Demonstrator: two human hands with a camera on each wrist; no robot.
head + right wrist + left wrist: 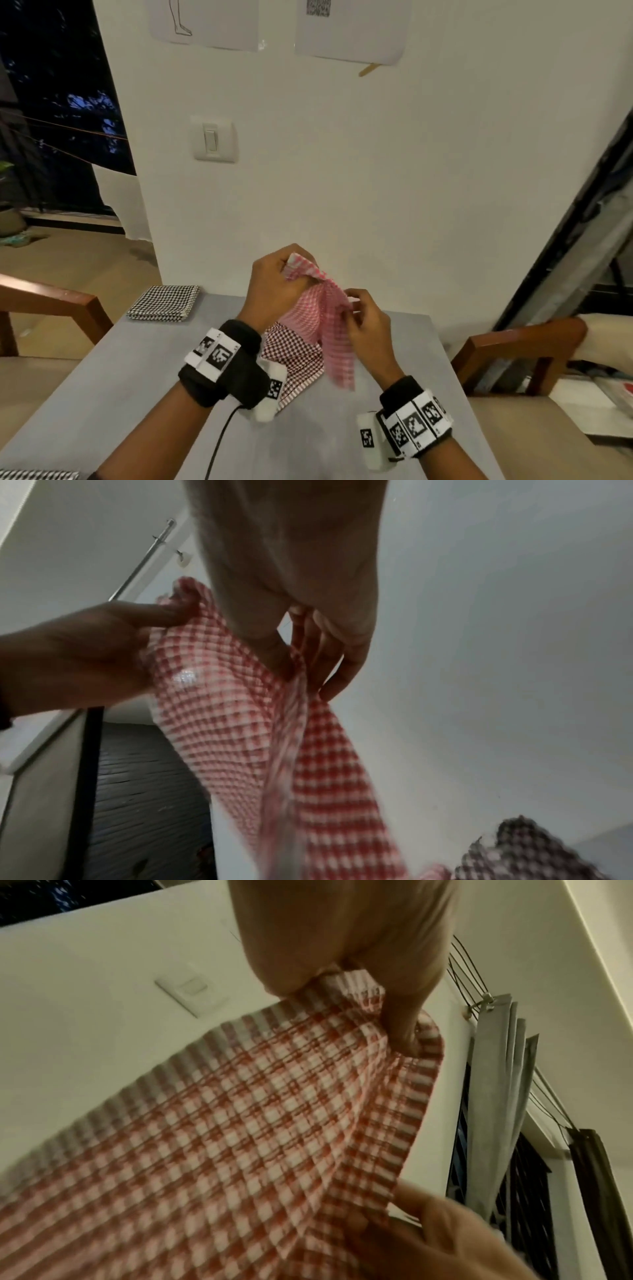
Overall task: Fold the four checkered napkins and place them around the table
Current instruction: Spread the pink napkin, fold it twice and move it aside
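Observation:
A pink-and-white checkered napkin (pixel 325 325) hangs in the air over the grey table (pixel 120 377). My left hand (pixel 277 284) grips its upper corner, seen close in the left wrist view (pixel 369 1001). Lower down, my right hand (pixel 363 322) pinches an edge of the same napkin (pixel 240 696) between thumb and fingers (pixel 329 653). Under it a dark red checkered napkin (pixel 294 356) lies unfolded on the table. A folded black-and-white napkin (pixel 164 303) sits at the far left corner. Another black-and-white napkin (pixel 37 475) shows at the near left edge.
A white wall (pixel 342 171) with a light switch (pixel 214 138) stands right behind the table. Wooden chairs flank it, one on the left (pixel 58 301) and one on the right (pixel 513 346). A cable (pixel 219 442) trails from my left wristband.

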